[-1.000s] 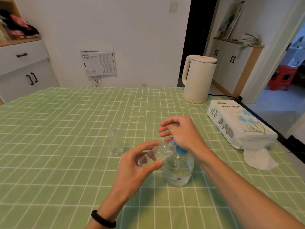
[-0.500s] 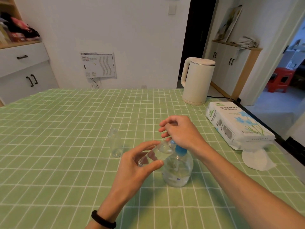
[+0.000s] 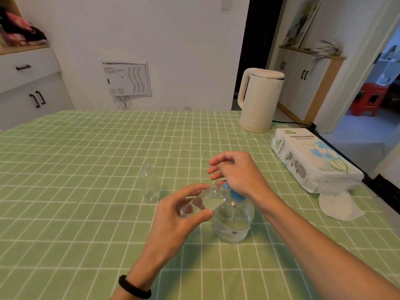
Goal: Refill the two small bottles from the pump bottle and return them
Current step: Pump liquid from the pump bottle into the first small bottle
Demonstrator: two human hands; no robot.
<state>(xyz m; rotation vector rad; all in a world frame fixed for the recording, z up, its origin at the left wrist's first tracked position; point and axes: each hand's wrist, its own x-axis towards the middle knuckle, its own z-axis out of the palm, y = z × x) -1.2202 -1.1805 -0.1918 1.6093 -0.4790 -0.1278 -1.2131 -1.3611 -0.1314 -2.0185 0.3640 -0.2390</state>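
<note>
A clear pump bottle with a blue pump head stands on the green checked tablecloth. My right hand rests its palm on the pump head, fingers loosely spread. My left hand pinches a small clear bottle between thumb and fingers, tilted with its mouth at the blue nozzle. A second small clear bottle stands upright, uncapped, on the cloth to the left, apart from both hands.
A cream electric kettle stands at the back right with its cord running off the table. A tissue paper pack lies along the right edge, with a white tissue in front of it.
Both hands and the bottles keep their places; only the head camera has shifted slightly, so the scene sits a little lower in view.
</note>
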